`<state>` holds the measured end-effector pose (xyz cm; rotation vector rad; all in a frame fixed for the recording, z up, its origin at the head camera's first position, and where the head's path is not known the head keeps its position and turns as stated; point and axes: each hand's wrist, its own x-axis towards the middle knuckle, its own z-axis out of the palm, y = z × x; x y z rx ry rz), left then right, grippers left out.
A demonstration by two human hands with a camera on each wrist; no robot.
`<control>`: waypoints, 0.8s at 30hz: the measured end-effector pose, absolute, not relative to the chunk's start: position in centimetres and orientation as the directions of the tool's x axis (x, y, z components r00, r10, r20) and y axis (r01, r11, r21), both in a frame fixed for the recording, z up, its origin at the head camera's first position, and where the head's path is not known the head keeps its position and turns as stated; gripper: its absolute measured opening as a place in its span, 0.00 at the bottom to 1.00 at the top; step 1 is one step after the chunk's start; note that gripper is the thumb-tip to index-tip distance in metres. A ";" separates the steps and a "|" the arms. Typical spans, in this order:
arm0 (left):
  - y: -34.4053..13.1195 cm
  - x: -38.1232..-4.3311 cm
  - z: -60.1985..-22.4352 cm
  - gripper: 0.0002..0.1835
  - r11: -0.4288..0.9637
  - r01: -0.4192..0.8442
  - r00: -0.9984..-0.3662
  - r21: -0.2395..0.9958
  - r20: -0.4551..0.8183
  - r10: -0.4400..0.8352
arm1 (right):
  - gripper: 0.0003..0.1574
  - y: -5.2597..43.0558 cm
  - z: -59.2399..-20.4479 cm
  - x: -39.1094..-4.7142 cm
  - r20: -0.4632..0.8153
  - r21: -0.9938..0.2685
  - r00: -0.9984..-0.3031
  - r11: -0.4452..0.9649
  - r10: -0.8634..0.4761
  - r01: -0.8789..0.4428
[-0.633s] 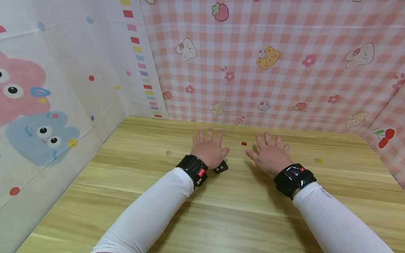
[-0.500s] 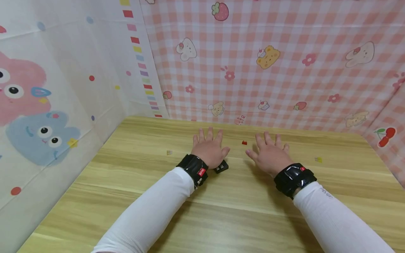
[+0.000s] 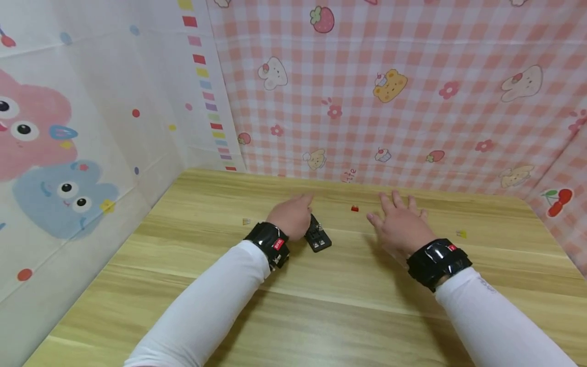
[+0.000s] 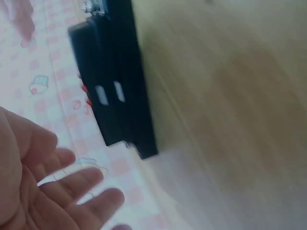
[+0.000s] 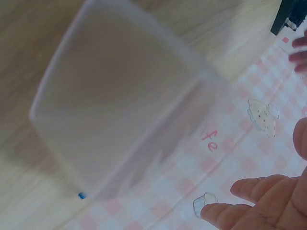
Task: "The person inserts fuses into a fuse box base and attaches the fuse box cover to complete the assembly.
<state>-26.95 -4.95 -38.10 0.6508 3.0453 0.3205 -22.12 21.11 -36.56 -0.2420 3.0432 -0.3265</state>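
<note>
My left hand [image 3: 289, 219] is beside a black plastic block with metal terminals [image 3: 318, 237] on the table. In the left wrist view its fingers are loosely bent and stand apart from the black block [image 4: 112, 81]. My right hand [image 3: 403, 229] is spread to the right with its fingers apart, holding nothing. A tiny red piece [image 3: 354, 208], like a blade fuse, lies between the hands. A blurred, see-through box-like thing [image 5: 120, 91] shows near the right hand in the right wrist view; the hand hides it from the head view.
A small clear piece with prongs [image 3: 246, 221] lies left of the left hand, and a yellow one [image 3: 461, 234] at the far right. A tiny blue piece [image 5: 82, 195] shows in the right wrist view. A checked cloth [image 3: 357, 117] hangs behind the wooden table [image 3: 321, 316].
My left hand has drawn back slightly left, its spread fingers gathering and bending, which uncovers more of the black block. My right hand has shifted slightly right, fingers still spread.
</note>
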 end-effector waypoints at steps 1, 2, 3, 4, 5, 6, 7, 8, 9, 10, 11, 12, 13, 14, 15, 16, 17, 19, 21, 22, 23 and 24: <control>-5.1 -27.0 -38.1 0.24 0.888 0.403 -0.912 0.222 0.020 0.409 | 0.56 21.3 -36.5 -22.0 -0.055 -0.223 -0.985 0.963 -0.164 -0.148; -5.3 -27.1 -38.2 0.24 0.883 0.400 -0.912 0.245 0.008 0.411 | 0.55 21.6 -36.4 -22.0 -0.057 -0.231 -0.985 0.962 -0.164 -0.147; -5.5 -27.1 -38.3 0.25 0.879 0.395 -0.912 0.267 -0.005 0.411 | 0.55 21.8 -36.3 -21.9 -0.060 -0.239 -0.985 0.960 -0.163 -0.145; -5.7 -27.2 -38.4 0.25 0.877 0.392 -0.912 0.278 -0.012 0.411 | 0.55 22.0 -36.3 -21.8 -0.062 -0.246 -0.985 0.959 -0.164 -0.144; -5.9 -27.2 -38.5 0.26 0.875 0.391 -0.910 0.285 -0.018 0.413 | 0.55 22.2 -36.2 -21.8 -0.062 -0.252 -0.984 0.957 -0.165 -0.144; -6.0 -27.2 -38.6 0.27 0.872 0.395 -0.908 0.289 -0.022 0.418 | 0.55 22.5 -36.1 -21.7 -0.067 -0.261 -0.984 0.955 -0.164 -0.141; -6.2 -27.2 -38.8 0.28 0.869 0.399 -0.905 0.292 -0.025 0.425 | 0.55 22.7 -36.0 -21.6 -0.069 -0.267 -0.984 0.954 -0.163 -0.139; -6.3 -27.2 -38.9 0.28 0.866 0.400 -0.904 0.300 -0.029 0.427 | 0.55 22.9 -36.0 -21.5 -0.071 -0.274 -0.984 0.952 -0.162 -0.137; -6.4 -27.2 -39.0 0.29 0.861 0.402 -0.901 0.311 -0.033 0.433 | 0.55 23.1 -35.9 -21.4 -0.071 -0.281 -0.984 0.950 -0.162 -0.136; -6.5 -27.2 -39.1 0.30 0.857 0.407 -0.898 0.315 -0.037 0.439 | 0.55 23.3 -35.8 -21.3 -0.070 -0.285 -0.984 0.949 -0.162 -0.135; -6.6 -27.1 -39.2 0.30 0.852 0.412 -0.893 0.322 -0.040 0.447 | 0.55 23.6 -35.8 -21.2 -0.067 -0.291 -0.985 0.947 -0.160 -0.134; -6.6 -27.1 -39.3 0.30 0.846 0.419 -0.889 0.330 -0.042 0.456 | 0.54 23.8 -35.8 -21.1 -0.067 -0.295 -0.985 0.947 -0.157 -0.131; -6.6 -27.1 -39.4 0.30 0.840 0.425 -0.884 0.337 -0.045 0.465 | 0.54 24.1 -35.8 -21.0 -0.067 -0.296 -0.986 0.946 -0.155 -0.129; -6.7 -27.1 -39.4 0.30 0.834 0.429 -0.880 0.349 -0.047 0.472 | 0.53 24.3 -35.8 -20.9 -0.068 -0.296 -0.986 0.947 -0.153 -0.127; -6.7 -27.1 -39.4 0.29 0.828 0.432 -0.876 0.356 -0.051 0.479 | 0.53 24.5 -35.8 -20.8 -0.071 -0.297 -0.986 0.947 -0.153 -0.125; -6.7 -27.1 -39.5 0.29 0.825 0.438 -0.872 0.357 -0.052 0.486 | 0.53 24.7 -35.9 -20.8 -0.075 -0.300 -0.986 0.946 -0.152 -0.123; -6.8 -27.0 -39.5 0.28 0.822 0.446 -0.868 0.354 -0.052 0.493 | 0.52 24.9 -35.9 -20.8 -0.080 -0.302 -0.985 0.946 -0.150 -0.120; -6.9 -27.0 -39.5 0.27 0.820 0.457 -0.863 0.345 -0.053 0.503 | 0.51 25.3 -35.9 -20.7 -0.091 -0.310 -0.985 0.944 -0.147 -0.112; -7.1 -26.9 -39.4 0.26 0.820 0.466 -0.859 0.333 -0.049 0.509 | 0.49 25.6 -36.0 -20.7 -0.094 -0.312 -0.985 0.944 -0.144 -0.108; -7.1 -26.9 -39.4 0.26 0.819 0.474 -0.857 0.323 -0.046 0.514 | 0.48 25.8 -36.1 -20.6 -0.094 -0.312 -0.986 0.944 -0.141 -0.105; -7.0 -26.8 -39.4 0.25 0.820 0.478 -0.856 0.315 -0.044 0.515 | 0.47 26.1 -36.1 -20.6 -0.091 -0.313 -0.986 0.944 -0.139 -0.104; -7.0 -26.7 -39.4 0.24 0.819 0.481 -0.855 0.312 -0.042 0.517 | 0.46 26.3 -36.2 -20.6 -0.090 -0.313 -0.986 0.944 -0.138 -0.103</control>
